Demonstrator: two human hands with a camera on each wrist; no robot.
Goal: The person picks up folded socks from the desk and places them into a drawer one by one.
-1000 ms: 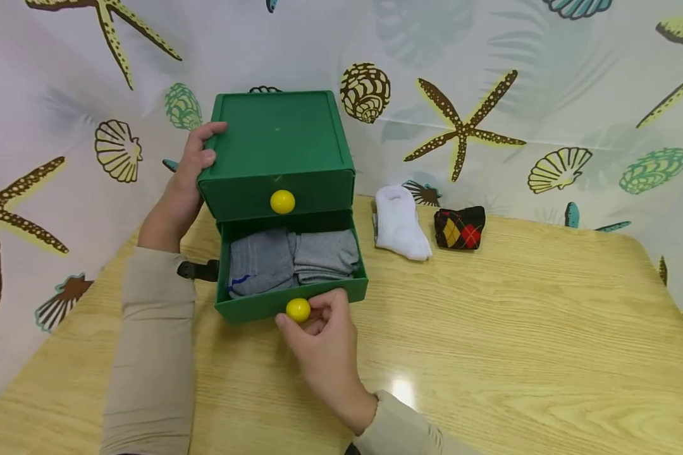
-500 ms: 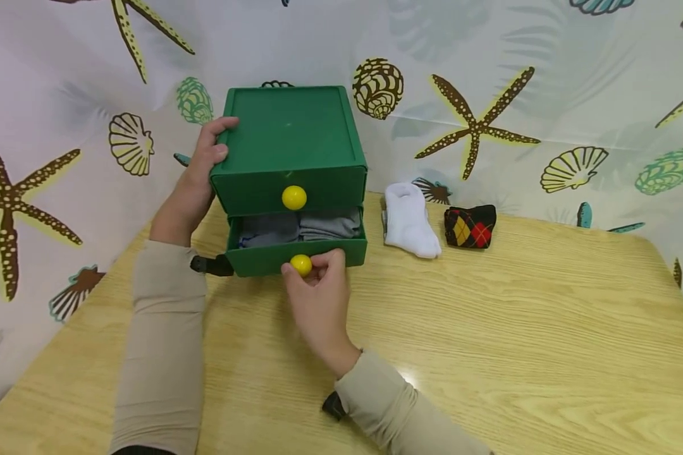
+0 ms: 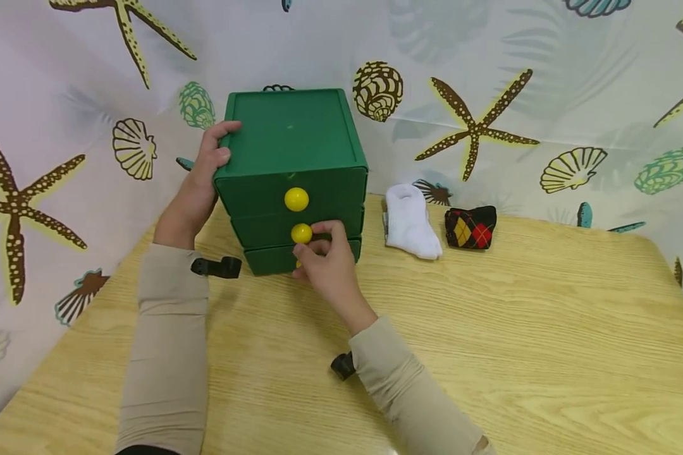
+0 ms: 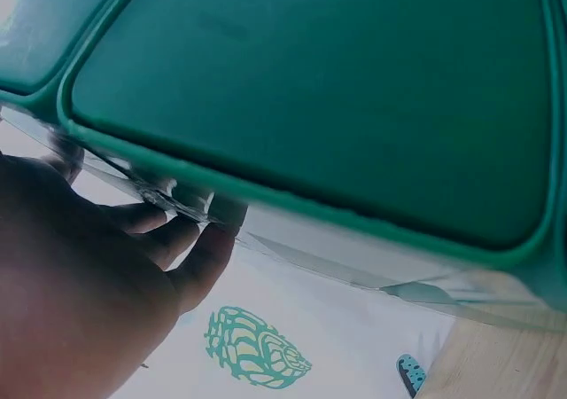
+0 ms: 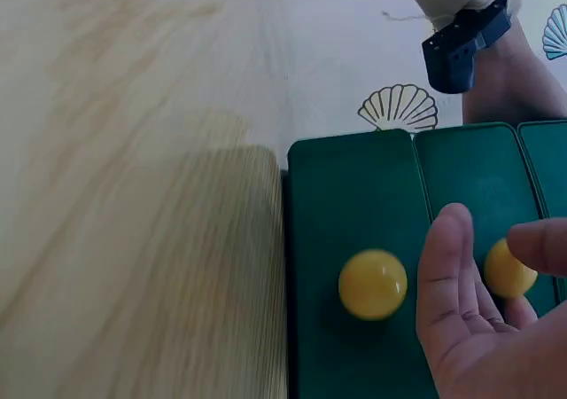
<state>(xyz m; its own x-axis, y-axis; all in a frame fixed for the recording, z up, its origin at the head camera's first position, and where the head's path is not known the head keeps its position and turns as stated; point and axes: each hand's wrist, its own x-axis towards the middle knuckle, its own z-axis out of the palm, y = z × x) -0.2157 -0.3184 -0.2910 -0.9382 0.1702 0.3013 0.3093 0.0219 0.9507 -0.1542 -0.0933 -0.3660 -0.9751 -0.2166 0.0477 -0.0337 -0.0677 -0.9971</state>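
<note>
A green box of three drawers (image 3: 290,133) with round yellow knobs stands on the table near the patterned cloth, its drawers pushed in. My left hand (image 3: 205,164) grips its rear left side, the thumb and a finger over the top edge; in the left wrist view more fingers (image 4: 199,266) reach behind the back edge. With thumb and forefinger my right hand (image 3: 330,259) pinches the middle drawer's knob (image 3: 301,233). Its other fingers hang just in front of the bottom drawer, mostly hiding that knob from the head view; the right wrist view shows the bottom knob (image 5: 372,284).
White folded socks (image 3: 411,221) lie to the right of the drawers. Beside them is a folded black sock with red and yellow diamonds (image 3: 470,227). A cloth (image 3: 489,38) printed with shells and starfish hangs behind the wooden table (image 3: 518,328).
The middle drawer, earlier pulled out with grey socks inside, has slid in under my right hand and hides them. My left hand keeps its place on the box.
</note>
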